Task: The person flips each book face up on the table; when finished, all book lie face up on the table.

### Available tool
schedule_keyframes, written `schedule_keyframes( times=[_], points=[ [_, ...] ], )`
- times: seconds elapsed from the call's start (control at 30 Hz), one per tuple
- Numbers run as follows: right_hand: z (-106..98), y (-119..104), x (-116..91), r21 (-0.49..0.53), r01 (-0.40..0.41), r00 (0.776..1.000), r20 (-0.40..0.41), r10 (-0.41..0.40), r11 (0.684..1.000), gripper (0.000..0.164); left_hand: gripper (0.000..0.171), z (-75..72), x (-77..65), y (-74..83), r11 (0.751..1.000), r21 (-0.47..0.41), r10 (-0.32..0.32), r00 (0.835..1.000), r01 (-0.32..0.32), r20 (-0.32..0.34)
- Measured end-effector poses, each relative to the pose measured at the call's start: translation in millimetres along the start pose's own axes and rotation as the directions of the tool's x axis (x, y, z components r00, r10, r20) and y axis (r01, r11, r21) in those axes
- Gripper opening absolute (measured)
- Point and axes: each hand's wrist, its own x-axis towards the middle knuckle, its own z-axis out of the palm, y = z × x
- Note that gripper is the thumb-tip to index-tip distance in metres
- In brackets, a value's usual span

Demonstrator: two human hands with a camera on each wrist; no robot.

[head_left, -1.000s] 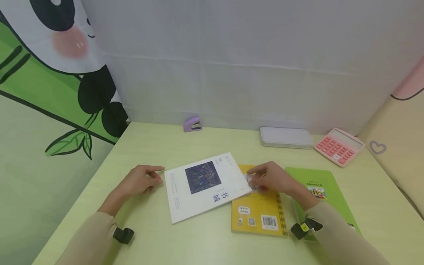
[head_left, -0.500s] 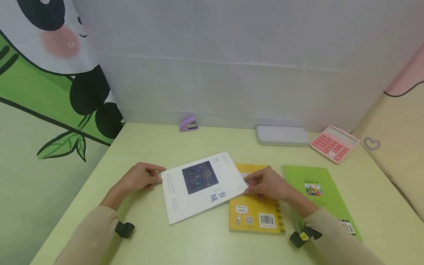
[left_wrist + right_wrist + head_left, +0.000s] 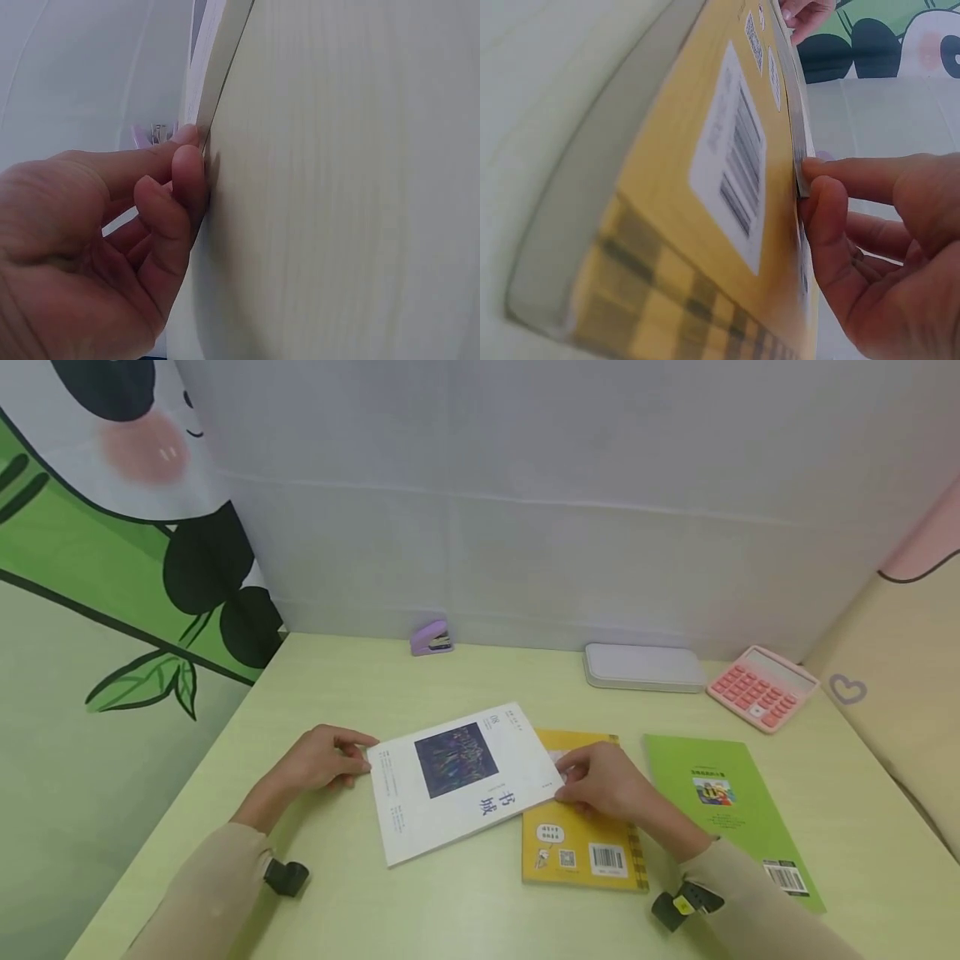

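The 2 hands (image 3: 318, 760) (image 3: 606, 781) pinch, well apart, their sleeved forearms (image 3: 206, 885) (image 3: 757, 902) slanting inward from either side

The white book (image 3: 463, 777) bears "书城" and "08". Barcodes (image 3: 607, 860) mark the yellow notebook (image 3: 573, 881) and green book (image 3: 738, 822); smaller print is illegible.

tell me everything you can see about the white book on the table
The white book is a closed softcover that looks like paper, with a dark rectangular picture, "08" and large blue Chinese characters on its cover. It lies face up, turned at an angle, its near right corner over the yellow book. The left hand and right hand pinch diagonally opposite corners.
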Motion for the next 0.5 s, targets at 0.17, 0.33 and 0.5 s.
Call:
schedule_keyframes(
  times=[0.17,0.33,0.5],
  points=[
    [-2,1,5,-0.009,0.007,1.0,0.009,-0.007,1.0,0.038,0.04,2.7,-5.2,4.3,1.0,0.018,-0.016,1.0,0.016,-0.016],
    [-6,0,15,-0.026,0.033,0.999,0.038,-0.032,0.999,0.037,0.039,3.8,-15.0,7.6,0.998,0.054,-0.043,0.998,0.045,-0.045],
    [-12,-2,29,-0.036,0.08,0.995,0.067,-0.078,0.996,0.037,0.039,4.3,-23.5,9.6,0.995,0.079,-0.062,0.996,0.067,-0.06]
  ],
)
